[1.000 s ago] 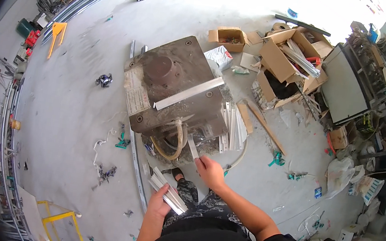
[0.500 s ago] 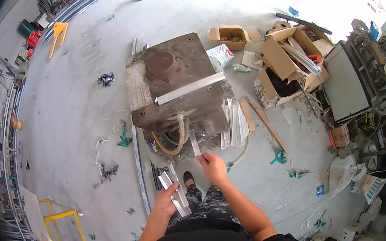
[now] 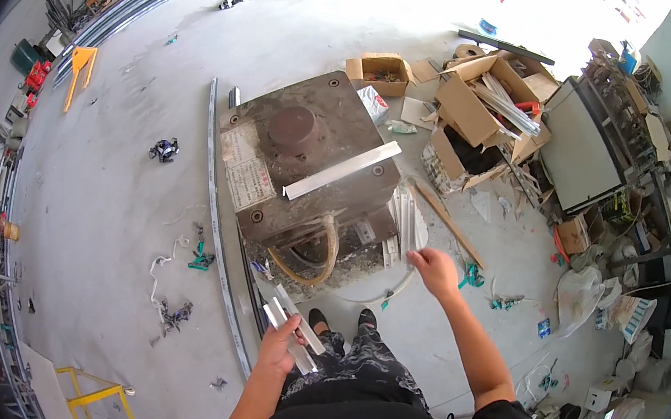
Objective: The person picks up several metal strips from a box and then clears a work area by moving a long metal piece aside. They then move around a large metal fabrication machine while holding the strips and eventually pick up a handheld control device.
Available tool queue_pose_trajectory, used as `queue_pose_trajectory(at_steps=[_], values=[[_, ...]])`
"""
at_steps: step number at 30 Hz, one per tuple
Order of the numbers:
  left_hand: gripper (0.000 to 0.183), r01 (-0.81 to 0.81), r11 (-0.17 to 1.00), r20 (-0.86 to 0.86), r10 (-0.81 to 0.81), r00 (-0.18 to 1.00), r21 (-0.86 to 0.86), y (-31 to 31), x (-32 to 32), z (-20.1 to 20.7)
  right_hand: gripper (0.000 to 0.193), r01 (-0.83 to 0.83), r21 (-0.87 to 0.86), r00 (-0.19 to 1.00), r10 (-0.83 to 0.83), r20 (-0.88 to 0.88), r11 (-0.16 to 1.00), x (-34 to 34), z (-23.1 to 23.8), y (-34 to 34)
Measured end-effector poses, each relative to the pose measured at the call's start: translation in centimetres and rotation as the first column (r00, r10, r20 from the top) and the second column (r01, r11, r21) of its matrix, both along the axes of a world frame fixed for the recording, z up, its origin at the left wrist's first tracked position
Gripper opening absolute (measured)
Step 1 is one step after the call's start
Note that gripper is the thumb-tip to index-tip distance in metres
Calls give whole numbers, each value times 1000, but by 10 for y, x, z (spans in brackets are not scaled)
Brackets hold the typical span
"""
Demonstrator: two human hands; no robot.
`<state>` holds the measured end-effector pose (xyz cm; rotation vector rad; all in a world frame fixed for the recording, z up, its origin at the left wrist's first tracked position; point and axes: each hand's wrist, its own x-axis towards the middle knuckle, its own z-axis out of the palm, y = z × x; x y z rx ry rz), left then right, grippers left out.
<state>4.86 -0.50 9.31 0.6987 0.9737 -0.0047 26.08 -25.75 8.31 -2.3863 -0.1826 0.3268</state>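
Note:
In my left hand (image 3: 279, 346) is a small bundle of short silvery aluminium profiles (image 3: 310, 339), held low in front of my legs. My right hand (image 3: 435, 271) reaches out to the right, fingers pinched on the near end of a short aluminium strip (image 3: 411, 235). That strip lies over or against a stack of similar pieces (image 3: 396, 218) beside the machine, and its far end blends in with them. A longer light profile (image 3: 342, 171) rests slantwise on top of the brown metal machine (image 3: 322, 111), which has a round boss and a looped hose (image 3: 333, 252).
Long metal bars (image 3: 222, 219) lie on the floor along the machine's left side. A wooden stick (image 3: 449, 223) lies to the right of the stack. Open cardboard boxes (image 3: 462, 112) with offcuts stand beyond it. A yellow frame (image 3: 99, 395) is at the lower left.
My right hand has moved right with its strip, from the machine's front edge to the stack. My left hand keeps its bundle. The view has shifted slightly.

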Motion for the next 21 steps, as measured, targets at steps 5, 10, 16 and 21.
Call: queue_pose_trajectory(at_steps=[5,10,16,21], values=[[16,39,999,64,-38,997,-19,-9,-1,-5,29,53,-44,966,-40,254,998,-41,34,18],[19,264,965,38,-264,964,9,-28,13,4,31,-312,341,855,419,-305,887,-125,41,58],[18,254,965,74,-259,963,67,-31,22,11,31,-309,344,894,394,-214,887,-117,20,44],[19,96,995,73,-99,992,40,-24,14,4,27,95,493,759,258,-598,865,-62,19,43]])
